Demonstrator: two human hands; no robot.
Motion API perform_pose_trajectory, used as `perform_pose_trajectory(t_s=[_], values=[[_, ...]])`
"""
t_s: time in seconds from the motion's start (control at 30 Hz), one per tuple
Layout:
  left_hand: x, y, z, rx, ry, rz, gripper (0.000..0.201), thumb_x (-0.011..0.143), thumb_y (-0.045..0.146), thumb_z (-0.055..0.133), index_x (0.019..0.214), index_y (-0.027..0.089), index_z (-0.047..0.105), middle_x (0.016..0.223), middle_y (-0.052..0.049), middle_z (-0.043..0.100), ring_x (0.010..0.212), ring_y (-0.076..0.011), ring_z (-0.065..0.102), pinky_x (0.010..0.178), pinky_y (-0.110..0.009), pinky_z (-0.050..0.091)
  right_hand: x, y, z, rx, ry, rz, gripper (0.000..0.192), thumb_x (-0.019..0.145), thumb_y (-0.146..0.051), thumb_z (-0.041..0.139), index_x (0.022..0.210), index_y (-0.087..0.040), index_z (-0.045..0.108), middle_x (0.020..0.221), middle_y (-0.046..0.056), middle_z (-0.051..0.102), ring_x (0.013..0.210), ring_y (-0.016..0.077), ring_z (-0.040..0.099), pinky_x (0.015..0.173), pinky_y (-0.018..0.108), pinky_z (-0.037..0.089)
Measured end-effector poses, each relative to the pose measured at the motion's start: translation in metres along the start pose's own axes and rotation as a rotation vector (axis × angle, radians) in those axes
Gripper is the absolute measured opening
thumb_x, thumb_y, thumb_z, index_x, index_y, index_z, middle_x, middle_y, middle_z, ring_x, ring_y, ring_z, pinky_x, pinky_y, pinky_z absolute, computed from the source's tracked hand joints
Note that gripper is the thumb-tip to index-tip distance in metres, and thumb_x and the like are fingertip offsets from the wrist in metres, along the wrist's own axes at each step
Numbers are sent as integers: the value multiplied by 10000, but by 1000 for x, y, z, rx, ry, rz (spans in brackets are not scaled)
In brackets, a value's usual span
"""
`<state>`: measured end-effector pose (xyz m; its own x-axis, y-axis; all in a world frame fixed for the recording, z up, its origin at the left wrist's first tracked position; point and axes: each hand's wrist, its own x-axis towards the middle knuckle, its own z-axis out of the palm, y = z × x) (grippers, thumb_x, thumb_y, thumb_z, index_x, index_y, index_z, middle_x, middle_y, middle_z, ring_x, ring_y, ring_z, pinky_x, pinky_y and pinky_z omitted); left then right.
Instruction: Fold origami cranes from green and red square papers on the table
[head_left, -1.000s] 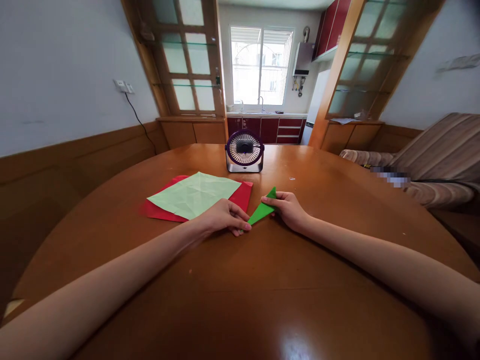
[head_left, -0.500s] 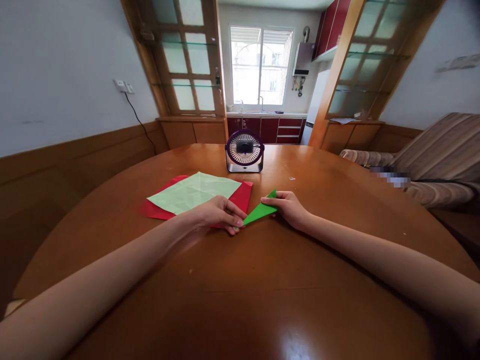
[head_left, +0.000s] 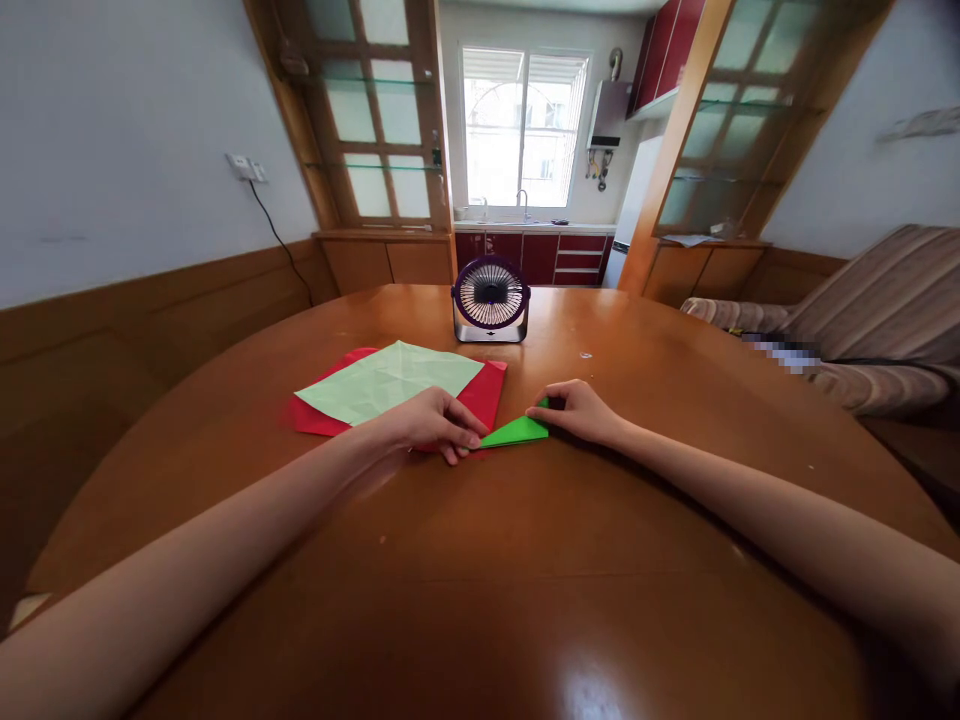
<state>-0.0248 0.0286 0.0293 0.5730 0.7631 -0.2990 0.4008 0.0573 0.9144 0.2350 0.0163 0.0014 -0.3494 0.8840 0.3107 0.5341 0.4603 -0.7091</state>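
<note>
Green folded paper (head_left: 516, 432) lies flat on the wooden worktop (head_left: 525, 560), pinched at its 9 o'clock tip by the left hand (head_left: 435, 422) and at its 3 o'clock end by the right hand (head_left: 577, 410). Red sheet (head_left: 487, 392) lies just beside it at 10 o'clock.

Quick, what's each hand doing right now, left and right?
Left hand: fingertips pinching the near tip of the folded bright green paper triangle.
Right hand: fingers closed on the triangle's far corner, low over the round wooden table.
</note>
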Motion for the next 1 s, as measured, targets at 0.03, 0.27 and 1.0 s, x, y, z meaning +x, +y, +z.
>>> perform_pose_trajectory(t_s=[0.03, 0.27, 1.0], values=[[0, 0, 0, 5, 16, -2, 312, 533, 223, 859, 806, 110, 757, 623, -42, 699, 550, -135, 635, 541, -254, 554, 0, 1, 1, -62, 3, -35, 269, 797, -400, 649, 719, -149, 704, 635, 11, 597, 577, 118, 471, 544, 256, 337], [-2, 4, 3, 202, 59, 45, 277, 571, 289, 836, 771, 121, 746, 600, -38, 685, 533, -124, 606, 472, -208, 494, 0, 5, 2, -163, 9, -114, 222, 831, -355, 623, 748, -162, 692, 668, 12, 602, 601, 121, 486, 571, 248, 346], [-9, 9, -8, 388, -146, 74, 348, 679, 468, 756, 855, 169, 736, 583, 4, 600, 417, -86, 515, 378, -186, 312, -1, 6, 3, -185, 11, -118, 219, 832, -359, 626, 746, -166, 684, 674, 14, 600, 596, 123, 487, 568, 251, 344]])
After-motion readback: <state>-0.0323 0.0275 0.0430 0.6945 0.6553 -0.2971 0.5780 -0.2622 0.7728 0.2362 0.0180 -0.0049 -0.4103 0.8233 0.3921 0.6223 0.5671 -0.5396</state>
